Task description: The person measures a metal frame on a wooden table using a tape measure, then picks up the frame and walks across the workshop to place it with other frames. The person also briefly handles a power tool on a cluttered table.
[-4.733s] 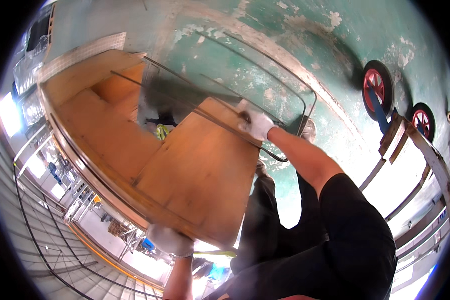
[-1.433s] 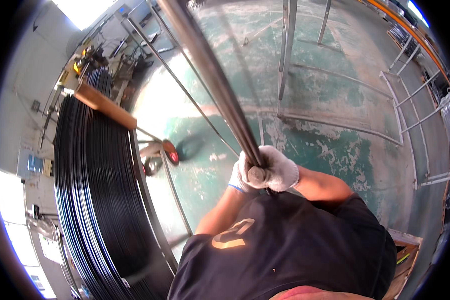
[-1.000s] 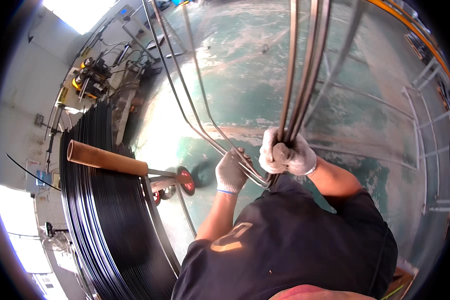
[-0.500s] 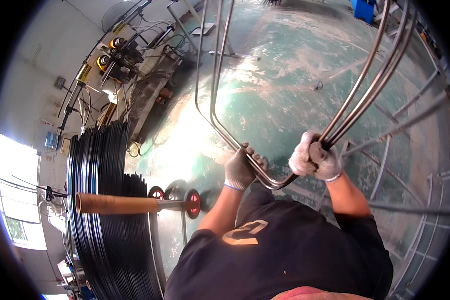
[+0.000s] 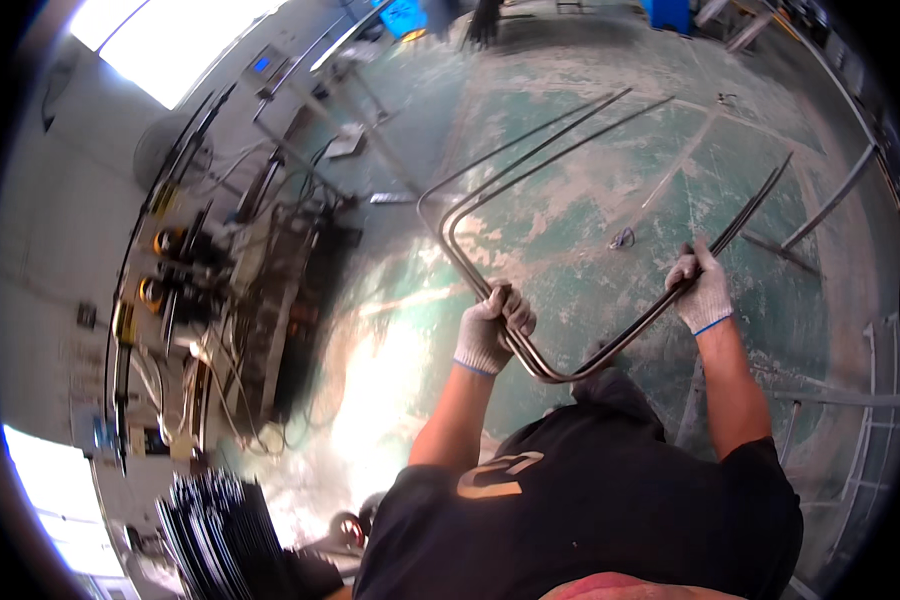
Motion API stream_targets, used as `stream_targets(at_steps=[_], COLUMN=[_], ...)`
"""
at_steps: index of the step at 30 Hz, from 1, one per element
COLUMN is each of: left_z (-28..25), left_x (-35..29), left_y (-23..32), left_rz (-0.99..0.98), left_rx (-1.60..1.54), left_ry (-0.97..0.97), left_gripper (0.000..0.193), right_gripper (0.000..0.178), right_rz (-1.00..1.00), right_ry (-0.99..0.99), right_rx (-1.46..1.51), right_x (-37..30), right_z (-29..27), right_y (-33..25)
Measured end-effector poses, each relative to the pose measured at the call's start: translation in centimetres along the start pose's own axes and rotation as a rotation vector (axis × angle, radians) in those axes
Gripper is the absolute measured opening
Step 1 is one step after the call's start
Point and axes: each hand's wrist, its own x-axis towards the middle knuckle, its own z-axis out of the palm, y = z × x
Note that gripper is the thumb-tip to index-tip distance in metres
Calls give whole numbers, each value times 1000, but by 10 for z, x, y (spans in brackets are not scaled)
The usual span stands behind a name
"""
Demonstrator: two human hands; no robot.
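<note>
Several bent metal rods (image 5: pixel 467 268), nested together into a wide U shape with a second bend at the far left, are held out in front of me. My left hand (image 5: pixel 495 323), in a knitted white glove, is closed round the left side of the bundle. On the right side, my right hand (image 5: pixel 703 290), gloved the same way, grips the rods below their far ends. The rounded bottom of the U lies close to my body. At the far side the left ends of the rods are spread slightly apart.
A machine with hoses and cables (image 5: pixel 200 290) stands along the left wall. Below it sits a stack of dark rods (image 5: pixel 225 535). Metal framework (image 5: pixel 830 398) runs along the right. A small object (image 5: pixel 622 238) lies on the worn green floor, and a blue bin (image 5: pixel 668 15) stands far off.
My view has swung round, so the machine and dark rod stack sit lower left. The bundle has tipped, its ends now in view. My right hand has moved outward, gripping farther along the rods.
</note>
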Motion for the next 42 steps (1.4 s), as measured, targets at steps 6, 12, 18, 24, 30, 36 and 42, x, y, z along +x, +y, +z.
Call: stream_targets(at_steps=[6, 12, 18, 24, 30, 36, 42], left_z=[-39, 17, 12, -42, -90, -94, -120], left_x=[165, 371, 552, 752, 928, 1126, 1312], left_y=[48, 120, 182, 220, 266, 293, 269], left_rz=[-115, -94, -225, -391, -478, -465, -458], left_rx=[63, -9, 274, 1060, 1549, 1359, 1320], left_ry=[42, -32, 164, 440, 518, 620, 782], left_gripper=[14, 23, 25, 14, 20, 14, 16], right_gripper=[40, 33, 42, 47, 39, 31, 24], right_rz=[205, 302, 616, -244, -169, 6, -379], right_ry=[141, 109, -19, -137, 486, 394, -37], right_rx=[271, 369, -583, -1915, -1769, -1659, -1353], right_x=[214, 391, 530, 650, 597, 689, 941], right_z=[-43, 13, 87, 138, 148, 145, 340], right_y=[6, 29, 23, -163, -250, -244, -410])
